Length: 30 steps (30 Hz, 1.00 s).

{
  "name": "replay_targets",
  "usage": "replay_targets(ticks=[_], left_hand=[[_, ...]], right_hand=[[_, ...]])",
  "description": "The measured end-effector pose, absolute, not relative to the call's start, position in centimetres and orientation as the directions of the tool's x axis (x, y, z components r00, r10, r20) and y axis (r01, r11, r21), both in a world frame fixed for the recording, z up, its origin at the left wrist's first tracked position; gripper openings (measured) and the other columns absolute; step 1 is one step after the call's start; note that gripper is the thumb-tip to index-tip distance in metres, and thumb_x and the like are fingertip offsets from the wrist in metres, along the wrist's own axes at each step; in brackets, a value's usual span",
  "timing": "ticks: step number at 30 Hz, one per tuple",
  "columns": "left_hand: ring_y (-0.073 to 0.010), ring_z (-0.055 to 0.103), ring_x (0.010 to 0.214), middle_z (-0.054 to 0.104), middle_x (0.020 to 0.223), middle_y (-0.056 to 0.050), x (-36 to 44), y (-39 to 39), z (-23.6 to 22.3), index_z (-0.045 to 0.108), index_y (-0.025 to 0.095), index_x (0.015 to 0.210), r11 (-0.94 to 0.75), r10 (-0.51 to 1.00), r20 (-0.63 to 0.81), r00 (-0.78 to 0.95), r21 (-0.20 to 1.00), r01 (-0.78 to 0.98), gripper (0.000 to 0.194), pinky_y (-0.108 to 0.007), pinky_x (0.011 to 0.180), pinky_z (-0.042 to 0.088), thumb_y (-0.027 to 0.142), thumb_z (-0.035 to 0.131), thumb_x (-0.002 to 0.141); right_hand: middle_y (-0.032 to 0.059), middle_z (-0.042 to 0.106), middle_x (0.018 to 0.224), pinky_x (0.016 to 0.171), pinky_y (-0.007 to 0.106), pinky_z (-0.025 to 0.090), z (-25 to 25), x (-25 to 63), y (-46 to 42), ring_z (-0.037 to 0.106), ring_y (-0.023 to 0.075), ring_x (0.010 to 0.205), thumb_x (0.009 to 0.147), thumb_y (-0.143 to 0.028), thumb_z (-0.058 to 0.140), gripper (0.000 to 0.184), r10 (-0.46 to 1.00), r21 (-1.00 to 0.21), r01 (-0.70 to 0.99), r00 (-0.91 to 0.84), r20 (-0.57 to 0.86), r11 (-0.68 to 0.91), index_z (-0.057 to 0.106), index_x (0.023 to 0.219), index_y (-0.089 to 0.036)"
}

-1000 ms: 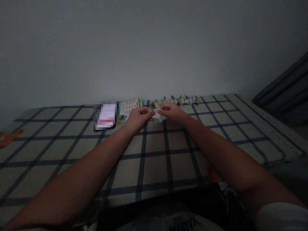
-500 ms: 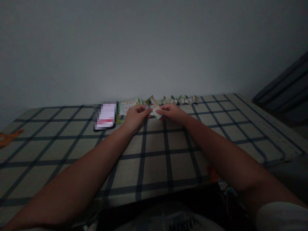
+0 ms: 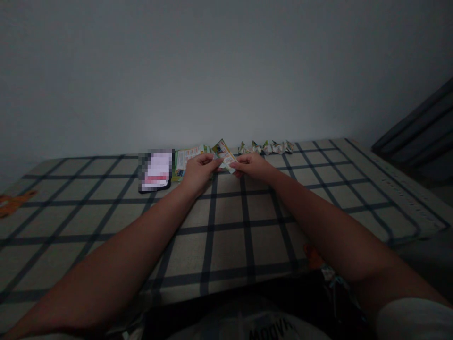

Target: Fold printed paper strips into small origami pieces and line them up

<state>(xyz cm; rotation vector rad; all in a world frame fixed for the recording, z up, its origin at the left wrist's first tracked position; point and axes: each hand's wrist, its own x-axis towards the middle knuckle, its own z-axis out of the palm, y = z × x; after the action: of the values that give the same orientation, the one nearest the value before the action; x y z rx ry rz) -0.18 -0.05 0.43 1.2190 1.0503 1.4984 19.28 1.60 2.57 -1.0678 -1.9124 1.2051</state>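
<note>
Between my two hands is a small folded piece of printed paper (image 3: 225,154), green, white and yellow, tilted with one corner pointing up and away. My left hand (image 3: 201,169) pinches its left edge between thumb and fingers. On the other side my right hand (image 3: 253,165) grips the lower right edge, thumb on top. Behind my left hand lies a stack of green and white printed sheets (image 3: 189,158), partly covered by that hand. Beyond my right hand stands a row of several folded paper pieces (image 3: 267,148) with pointed tips.
A phone-like device (image 3: 155,171) with a bright, blurred screen lies left of the sheets. The checked cloth (image 3: 226,245) covers the table, which meets a plain wall (image 3: 226,71). Orange patches (image 3: 16,203) show at the left. A dark slatted object (image 3: 421,127) stands at the far right.
The folded paper has shifted slightly up and left and turned a little between my fingers. Both hands keep their hold in nearly the same place.
</note>
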Motion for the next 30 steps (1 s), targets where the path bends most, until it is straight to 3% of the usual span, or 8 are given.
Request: replay_targets(ticks=[7, 13, 19, 30], left_hand=[[-0.0115, 0.063, 0.065, 0.067, 0.071, 0.0, -0.4, 0.4, 0.3, 0.066, 0.016, 0.069, -0.206, 0.972, 0.188, -0.141, 0.971, -0.124, 0.032, -0.025, 0.065, 0.056, 0.035, 0.088, 0.056], [-0.0105, 0.062, 0.066, 0.068, 0.075, -0.002, -0.5, 0.3, 0.4, 0.067, 0.014, 0.069, -0.111, 0.994, 0.106, -0.034, 0.976, -0.186, 0.031, -0.022, 0.063, 0.054, 0.031, 0.088, 0.055], [-0.0124, 0.064, 0.068, 0.068, 0.074, -0.003, -0.4, -0.3, 0.3, 0.068, 0.014, 0.068, 0.008, 0.985, 0.018, 0.172, 0.988, -0.152, 0.029, -0.025, 0.065, 0.057, 0.03, 0.089, 0.057], [-0.0119, 0.064, 0.07, 0.07, 0.078, -0.004, -0.2, -0.5, 0.2, 0.074, 0.014, 0.074, 0.008, 0.979, 0.02, 0.204, 0.99, -0.138, 0.029, -0.025, 0.068, 0.057, 0.034, 0.09, 0.061]], right_hand=[[0.0028, 0.068, 0.061, 0.06, 0.024, 0.046, 2.9, 19.5, 1.5, 0.06, 0.0116, 0.059, 0.086, -0.037, 0.065, 0.032, 0.846, -0.88, 0.341, -0.52, 0.116, 0.331, 0.068, 0.063, -0.015], [0.0033, 0.067, 0.062, 0.058, 0.024, 0.046, 2.2, 19.6, 1.9, 0.058, 0.0122, 0.059, 0.082, -0.046, 0.066, 0.036, 0.835, -0.934, 0.27, -0.547, 0.052, 0.235, 0.068, 0.066, -0.014], [-0.0035, 0.05, 0.061, 0.055, 0.023, 0.034, 1.6, 19.6, 2.4, 0.046, 0.0101, 0.059, 0.081, -0.055, 0.064, 0.04, 0.808, -0.857, 0.26, -0.53, 0.258, 0.444, 0.058, 0.069, -0.017], [-0.0046, 0.04, 0.061, 0.056, 0.025, 0.027, 1.6, 19.7, 2.7, 0.037, 0.0101, 0.06, 0.079, -0.056, 0.064, 0.043, 0.805, -0.825, 0.291, -0.516, 0.292, 0.485, 0.048, 0.065, -0.019]])
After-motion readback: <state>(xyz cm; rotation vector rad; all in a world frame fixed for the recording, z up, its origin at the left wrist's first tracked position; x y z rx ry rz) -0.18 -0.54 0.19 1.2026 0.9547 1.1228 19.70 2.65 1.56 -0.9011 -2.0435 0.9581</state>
